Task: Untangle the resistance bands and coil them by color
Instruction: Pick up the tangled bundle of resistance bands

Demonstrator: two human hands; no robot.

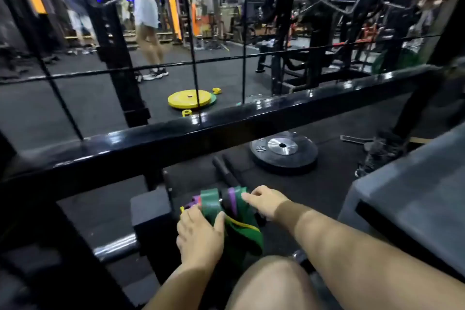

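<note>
On my far left a black block (pixel 151 211) sits on the dark floor, and a thick black rail (pixel 226 121) runs across the whole view above it, between me and the open gym floor. Just right of the block, the left hand (pixel 200 236) lies flat on the resistance bands (pixel 221 205), fingers fairly straight and thumb stretched against a broad green band (pixel 210 202). The bundle lies on the floor between both hands, in front of a bare knee (pixel 271 282). It is blurred, but I make out green, purple (pixel 231 199), a sliver of red, and a yellow-edged green loop (pixel 247 233) spilling toward the knee. The right hand (pixel 264 202) touches the bundle's right end with its forefinger out and the other fingers curled. I cannot tell whether it grips anything.

Behind the bands lie two black handles (pixel 226 171), and beyond them a black weight plate (pixel 284 152) lies flat. A grey bench (pixel 415 184) crowds the right side.

Counted: two hands, one black plate, one yellow plate (pixel 190 99) past the rail with a green one under it, and two yellow collars (pixel 217 90). The bands are too tangled to count.
</note>
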